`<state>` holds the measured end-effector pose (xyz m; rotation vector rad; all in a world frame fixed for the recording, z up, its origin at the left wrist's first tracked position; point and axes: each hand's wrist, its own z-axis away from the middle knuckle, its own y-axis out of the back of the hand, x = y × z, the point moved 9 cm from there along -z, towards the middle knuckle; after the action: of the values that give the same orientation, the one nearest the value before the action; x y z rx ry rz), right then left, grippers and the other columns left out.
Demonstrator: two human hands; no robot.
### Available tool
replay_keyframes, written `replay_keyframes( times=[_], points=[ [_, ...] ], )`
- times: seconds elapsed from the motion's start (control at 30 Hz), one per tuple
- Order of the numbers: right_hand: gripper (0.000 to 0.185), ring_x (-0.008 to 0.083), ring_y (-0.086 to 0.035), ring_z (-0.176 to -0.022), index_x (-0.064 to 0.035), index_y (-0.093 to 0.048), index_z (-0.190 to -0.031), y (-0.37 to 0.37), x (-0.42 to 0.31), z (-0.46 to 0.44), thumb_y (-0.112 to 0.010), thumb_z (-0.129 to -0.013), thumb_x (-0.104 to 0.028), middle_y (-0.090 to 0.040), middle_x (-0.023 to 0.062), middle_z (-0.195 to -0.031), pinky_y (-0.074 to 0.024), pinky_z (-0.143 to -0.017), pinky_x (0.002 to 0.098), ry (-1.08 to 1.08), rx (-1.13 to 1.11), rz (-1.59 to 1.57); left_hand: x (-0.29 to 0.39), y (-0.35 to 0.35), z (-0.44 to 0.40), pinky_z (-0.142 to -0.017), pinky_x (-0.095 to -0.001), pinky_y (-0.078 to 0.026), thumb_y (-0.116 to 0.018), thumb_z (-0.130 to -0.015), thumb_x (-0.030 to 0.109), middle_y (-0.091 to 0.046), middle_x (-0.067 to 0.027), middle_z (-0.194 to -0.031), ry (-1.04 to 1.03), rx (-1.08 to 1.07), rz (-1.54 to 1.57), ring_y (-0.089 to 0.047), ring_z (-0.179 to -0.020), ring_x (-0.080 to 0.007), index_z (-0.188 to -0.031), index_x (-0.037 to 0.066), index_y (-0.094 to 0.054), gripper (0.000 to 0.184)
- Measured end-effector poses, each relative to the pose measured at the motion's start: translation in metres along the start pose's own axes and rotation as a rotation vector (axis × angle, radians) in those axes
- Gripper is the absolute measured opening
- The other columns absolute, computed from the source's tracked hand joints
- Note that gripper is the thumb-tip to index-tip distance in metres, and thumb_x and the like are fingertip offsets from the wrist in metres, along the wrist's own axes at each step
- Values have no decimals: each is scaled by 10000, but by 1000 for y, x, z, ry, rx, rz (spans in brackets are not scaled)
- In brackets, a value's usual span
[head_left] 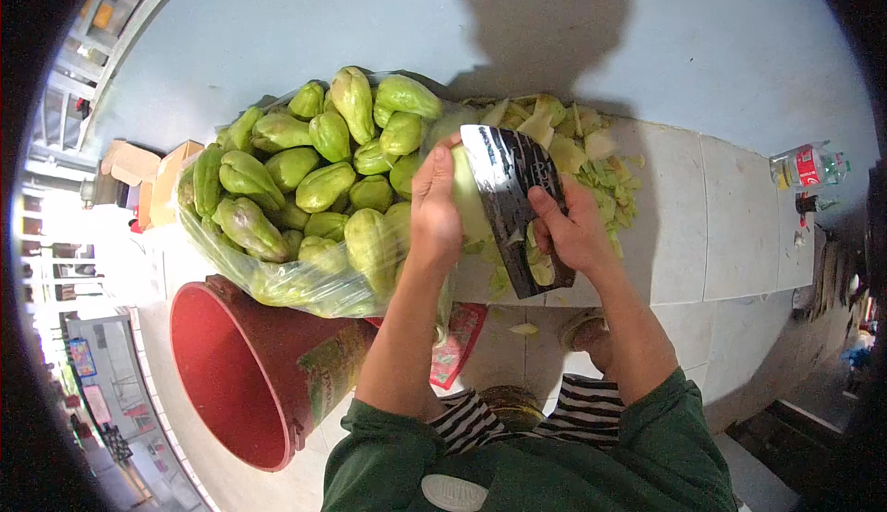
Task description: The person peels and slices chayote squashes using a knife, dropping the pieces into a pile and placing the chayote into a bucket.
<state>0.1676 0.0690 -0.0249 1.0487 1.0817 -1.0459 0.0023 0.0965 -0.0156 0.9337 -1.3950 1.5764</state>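
My left hand (436, 200) is closed around a pale, peeled-looking chayote (469, 200), which the blade partly covers. My right hand (568, 221) grips a broad black knife (510, 193) with a shiny edge, its thumb lying on the blade. The blade lies against or just in front of the chayote; exact contact is hidden. To the left of my hands, a clear plastic bag (319, 301) holds several green chayotes (325, 187). Behind and right of the knife lies a heap of peelings (614, 188) with paler pieces among them.
A red bucket (222, 373) lies tipped below the bag, its mouth facing left. Plastic bottles (811, 168) stand or lie at the far right of the tiled ledge (679, 225). A cardboard box (171, 184) is at the left, and a wall (721, 41) runs behind the ledge.
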Motion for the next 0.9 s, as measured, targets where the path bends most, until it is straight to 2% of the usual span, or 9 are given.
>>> replay_keyframes(
  times=[0.13, 0.2, 0.33, 0.4, 0.53, 0.6, 0.7, 0.77, 0.9],
  points=[
    [367, 101, -461, -444, -53, -498, -886, -2, 3, -1, -578, -936, -407, -447, -11, -568, -374, -417, 261, -30, -38, -124, 1, -3, 2, -909, -371, -464, -373, -1006, 381, -610, -111, -1129, 47, 13, 44, -601, -1002, -222, -1263, 29, -498, 453],
    [352, 101, -457, -442, -54, -506, -899, -3, 4, 0, -582, -936, -396, -441, -14, -570, -375, -416, 259, -41, -56, -168, -10, -19, 7, -911, -344, -464, -350, -1015, 404, -614, -90, -1144, 253, -123, 434, -598, -1003, -202, -1292, 38, -473, 475],
    [310, 91, -446, -443, -67, -525, -921, -7, 11, 2, -594, -934, -369, -440, -20, -585, -382, -413, 245, -140, -91, -341, -15, -25, 15, -928, -369, -463, -334, -1007, 454, -605, -89, -1174, 355, -205, 430, -596, -1033, -219, -1331, 58, -434, 521],
    [298, 88, -447, -445, -71, -528, -924, -8, 10, 4, -597, -934, -361, -441, -21, -589, -385, -412, 242, -183, -104, -428, -22, -20, 15, -925, -361, -463, -319, -1008, 469, -608, -90, -1157, 407, -121, 348, -592, -1038, -207, -1321, 53, -443, 534],
    [300, 81, -460, -470, -65, -533, -926, 0, 6, 3, -602, -931, -357, -444, -23, -590, -392, -414, 243, -180, -75, -317, -19, -26, 14, -922, -351, -463, -305, -1009, 482, -609, -94, -1148, 350, -167, 276, -590, -1038, -200, -1301, 40, -460, 552],
    [306, 77, -468, -480, -61, -535, -925, 1, 5, 2, -601, -932, -360, -447, -28, -594, -394, -419, 243, -149, -67, -297, -18, -20, 11, -896, -333, -465, -282, -1019, 463, -608, -89, -1121, 290, -46, 224, -589, -1003, -185, -1269, 29, -486, 541],
    [316, 151, -521, -467, -65, -523, -893, 11, -7, 5, -580, -937, -373, -514, 15, -570, -419, -443, 316, 49, 114, 15, -7, -11, 2, -864, -319, -465, -253, -1031, 432, -604, -85, -1087, 50, -4, 172, -580, -957, -169, -1250, 28, -505, 524],
    [224, 259, -572, -529, -42, -532, -904, 3, -37, 21, -602, -911, -255, -540, 84, -618, -452, -492, 382, 391, 249, 661, -2, -2, -3, -842, -305, -460, -224, -1040, 391, -595, -84, -1046, -77, 63, 93, -567, -918, -164, -1243, 25, -504, 504],
    [158, 328, -597, -649, -40, -541, -914, -24, -39, 36, -630, -831, -140, -557, 127, -732, -474, -549, 419, 631, 199, 699, 15, 7, -1, -830, -296, -458, -206, -1038, 392, -590, -95, -1019, -282, 149, -60, -562, -895, -170, -1237, 16, -497, 516]
  ],
)
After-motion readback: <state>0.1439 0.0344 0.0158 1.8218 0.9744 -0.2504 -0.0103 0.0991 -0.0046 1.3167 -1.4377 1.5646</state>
